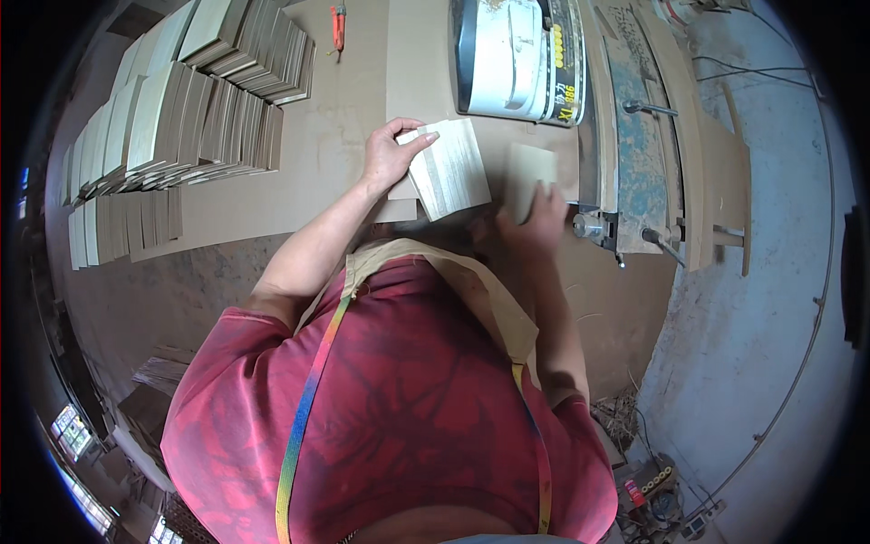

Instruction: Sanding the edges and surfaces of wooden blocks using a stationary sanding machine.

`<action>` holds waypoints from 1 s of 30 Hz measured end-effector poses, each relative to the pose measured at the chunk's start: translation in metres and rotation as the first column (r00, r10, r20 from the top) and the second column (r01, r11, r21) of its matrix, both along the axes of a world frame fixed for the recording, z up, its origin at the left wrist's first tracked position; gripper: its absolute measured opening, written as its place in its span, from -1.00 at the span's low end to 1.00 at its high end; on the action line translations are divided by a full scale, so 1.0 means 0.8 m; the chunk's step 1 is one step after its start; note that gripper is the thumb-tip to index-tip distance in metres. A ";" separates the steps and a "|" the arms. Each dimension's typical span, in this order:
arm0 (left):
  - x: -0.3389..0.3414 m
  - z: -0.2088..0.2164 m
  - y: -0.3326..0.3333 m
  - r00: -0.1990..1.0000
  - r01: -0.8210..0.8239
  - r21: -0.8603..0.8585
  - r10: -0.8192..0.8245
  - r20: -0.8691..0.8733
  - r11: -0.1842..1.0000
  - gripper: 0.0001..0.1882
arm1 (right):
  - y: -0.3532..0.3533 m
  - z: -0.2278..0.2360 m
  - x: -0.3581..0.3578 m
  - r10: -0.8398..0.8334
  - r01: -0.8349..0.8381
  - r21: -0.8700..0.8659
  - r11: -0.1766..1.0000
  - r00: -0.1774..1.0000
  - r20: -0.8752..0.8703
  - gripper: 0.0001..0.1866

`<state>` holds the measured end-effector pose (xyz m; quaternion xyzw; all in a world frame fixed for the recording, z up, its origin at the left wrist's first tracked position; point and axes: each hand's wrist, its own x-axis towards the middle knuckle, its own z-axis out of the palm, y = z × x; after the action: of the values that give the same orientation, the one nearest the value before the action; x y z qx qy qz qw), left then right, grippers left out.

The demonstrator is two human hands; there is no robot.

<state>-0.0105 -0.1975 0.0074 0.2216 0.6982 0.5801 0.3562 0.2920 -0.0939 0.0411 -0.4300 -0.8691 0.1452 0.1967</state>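
My left hand (390, 156) grips a small fanned stack of pale wooden boards (455, 172) by its upper left edge, thumb on top. The stack is tilted over the front edge of the brown work surface (349, 91). To its right, my right hand (536, 218) has its fingers on a single squarish wooden board (530, 172). Both that hand and its board are smeared by motion. A narrow gap separates the single board from the stack.
Rows of stacked boards (163, 127) fill the left side of the surface. A red-handled tool (338, 27) lies at the back. Beyond my hands stands a white and black container (517, 59). A worn metal machine bed (639, 136) with levers runs along the right, near a wall (761, 272).
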 end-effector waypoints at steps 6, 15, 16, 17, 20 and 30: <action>-0.024 -0.001 -0.024 0.990 0.119 0.066 -0.124 0.066 0.991 -0.57 | 0.058 -0.030 -0.009 -0.052 0.041 0.191 0.981 0.997 0.056 -0.29; -0.006 0.024 0.007 0.994 0.050 -0.120 -0.061 -0.089 0.991 -0.45 | 0.106 -0.070 -0.089 0.042 0.027 0.221 0.975 0.953 -0.301 -0.46; 0.000 0.026 0.008 0.990 0.034 -0.160 -0.055 -0.130 0.987 -0.44 | 0.076 -0.041 -0.104 0.057 0.009 0.218 0.976 0.953 -0.297 -0.46; 0.005 0.029 0.007 0.984 0.018 -0.199 -0.052 -0.169 0.980 -0.42 | 0.037 -0.012 -0.117 0.140 -0.135 0.049 0.990 0.983 -0.118 -0.38; 0.010 0.026 0.016 0.981 0.059 -0.187 -0.092 -0.171 0.981 -0.40 | -0.032 0.008 -0.115 0.222 -0.222 -0.003 0.975 0.975 0.028 -0.16; -0.038 0.026 -0.028 0.869 0.295 0.237 -0.363 0.337 0.926 -0.32 | 0.042 -0.038 0.013 -0.104 0.101 0.099 0.990 0.994 0.023 -0.30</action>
<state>-0.0405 -0.2203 0.0285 0.2536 0.5146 0.6021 0.5553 0.3021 -0.0607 0.0104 -0.4660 -0.8546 0.0862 0.2124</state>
